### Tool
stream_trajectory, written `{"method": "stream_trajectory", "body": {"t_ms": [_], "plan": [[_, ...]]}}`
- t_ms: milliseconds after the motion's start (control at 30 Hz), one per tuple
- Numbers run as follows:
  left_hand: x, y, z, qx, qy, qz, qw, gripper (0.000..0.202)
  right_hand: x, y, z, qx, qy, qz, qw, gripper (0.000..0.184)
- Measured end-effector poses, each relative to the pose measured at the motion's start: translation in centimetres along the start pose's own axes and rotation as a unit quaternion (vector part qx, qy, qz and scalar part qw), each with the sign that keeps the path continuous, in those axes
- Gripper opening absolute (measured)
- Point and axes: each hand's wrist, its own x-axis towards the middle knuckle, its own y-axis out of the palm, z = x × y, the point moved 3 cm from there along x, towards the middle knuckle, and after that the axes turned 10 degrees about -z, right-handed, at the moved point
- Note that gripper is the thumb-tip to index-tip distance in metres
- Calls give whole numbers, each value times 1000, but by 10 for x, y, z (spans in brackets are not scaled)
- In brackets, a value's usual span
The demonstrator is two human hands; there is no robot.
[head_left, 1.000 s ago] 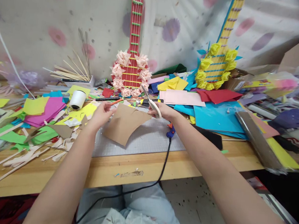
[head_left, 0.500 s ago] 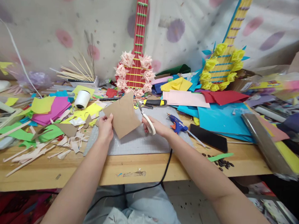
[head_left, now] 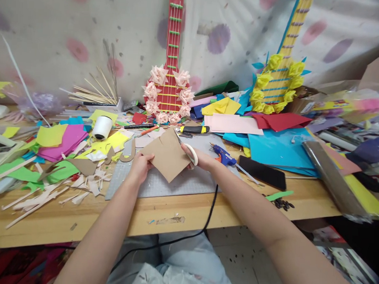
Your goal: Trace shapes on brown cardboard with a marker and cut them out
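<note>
My left hand [head_left: 141, 167] pinches the left corner of a piece of brown cardboard [head_left: 168, 158], held tilted over the grey cutting mat [head_left: 124, 182]. In my right hand [head_left: 198, 158] is a pair of white-handled scissors [head_left: 192, 154], its fingers closed round the handles. The blades lie along the upper right edge of the cardboard and are partly hidden, so how far apart they stand is unclear. A curved cardboard strip [head_left: 129, 152] rests on the mat's far left part.
A blue glue gun [head_left: 223, 155] and a black phone [head_left: 262, 172] lie to the right. Paper scraps [head_left: 90, 183] cover the left side. Behind stand a red paper guitar [head_left: 171, 86] and a yellow one [head_left: 283, 79]. A black cable [head_left: 211, 213] hangs over the table's front edge.
The cardboard has shifted right and turned, its lower corner now pointing toward me. Both hands moved slightly right with it, and the curved cardboard strip behind has come into view.
</note>
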Motion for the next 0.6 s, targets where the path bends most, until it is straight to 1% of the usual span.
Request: {"method": "stream_trajectory", "body": {"t_ms": [67, 167, 233, 300, 367, 467, 600], "plan": [[-2, 1, 1, 11, -4, 17, 1000, 21, -2, -5, 0, -1, 2, 9, 1000, 54], [-4, 2, 1, 11, -7, 23, 1000, 21, -9, -12, 4, -13, 9, 76, 997, 56], [-4, 3, 2, 10, -13, 24, 1000, 22, -13, -15, 8, -20, 15, 103, 994, 59], [-4, 3, 3, 11, -17, 31, 999, 22, -15, -16, 10, -26, 26, 98, 994, 59], [-4, 4, 3, 11, -17, 39, 999, 21, -15, -17, 9, -29, 38, 77, 996, 57], [-5, 4, 3, 16, -19, 52, 998, 19, -12, -16, 5, -26, 40, 50, 998, 51], [-8, 4, 0, 25, -36, 68, 997, 18, -11, -18, -2, -12, 44, 36, 998, 49]]}}
